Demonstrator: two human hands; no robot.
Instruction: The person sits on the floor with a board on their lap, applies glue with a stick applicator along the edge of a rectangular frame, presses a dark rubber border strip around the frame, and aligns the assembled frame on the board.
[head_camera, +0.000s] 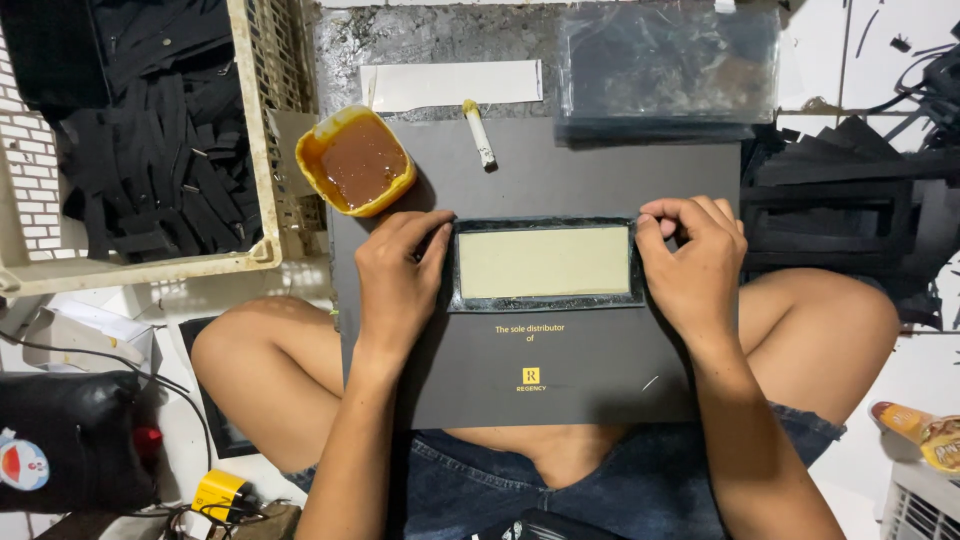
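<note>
- The fingers (425, 232) of the left hand (397, 280) lie bent against the left end of a black-edged rectangular piece with a beige face (545, 263), thumb at its upper left corner; they press on it rather than close around it.
- The right hand (693, 262) has its fingers curled, fingertips pinching the dark rim at the piece's upper right corner.
- The piece lies flat on a dark grey board (560, 370) resting over the person's crossed legs.
- An orange tub of brown glue (356, 160) stands at the board's upper left corner, near the left hand.
- A small white stick (479, 133) lies on the board beyond the piece.
- A cream crate of black strips (150, 150) sits to the left.
- Clear plastic sleeves (668, 65) lie at the upper right.
</note>
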